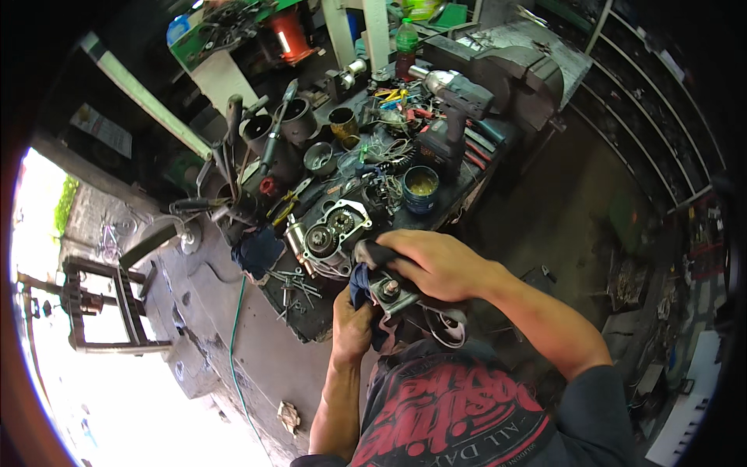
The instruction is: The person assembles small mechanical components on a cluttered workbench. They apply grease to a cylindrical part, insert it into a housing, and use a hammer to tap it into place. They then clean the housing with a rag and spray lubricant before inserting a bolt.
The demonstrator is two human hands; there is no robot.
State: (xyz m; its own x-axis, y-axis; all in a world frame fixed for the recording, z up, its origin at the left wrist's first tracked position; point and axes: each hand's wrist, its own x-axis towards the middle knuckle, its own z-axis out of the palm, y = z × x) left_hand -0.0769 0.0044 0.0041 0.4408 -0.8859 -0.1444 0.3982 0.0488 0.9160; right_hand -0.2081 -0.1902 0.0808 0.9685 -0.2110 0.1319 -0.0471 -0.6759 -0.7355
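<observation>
Close in front of my body, I hold a grey metal housing part [391,294] with a short threaded stud on its face. My left hand [352,325] is closed round its left side, with a dark blue rag [359,285] between palm and metal. Over the top edge bends my right hand [437,263], its fingers closed on a dark grey cloth [375,254] pressed against the part. The fingertips of both hands are partly hidden. Just beyond, on the bench, lies an open gear housing [339,229] with gears inside and a cylindrical metal motor [296,236] at its left.
Loose bolts [294,289] lie near the bench's front edge. A blue tub of yellowish grease [421,187], a cordless impact wrench [451,109], pliers [289,201] and metal cups [299,121] crowd the bench. A large vise [529,78] stands far right; a green hose [236,342] crosses the floor.
</observation>
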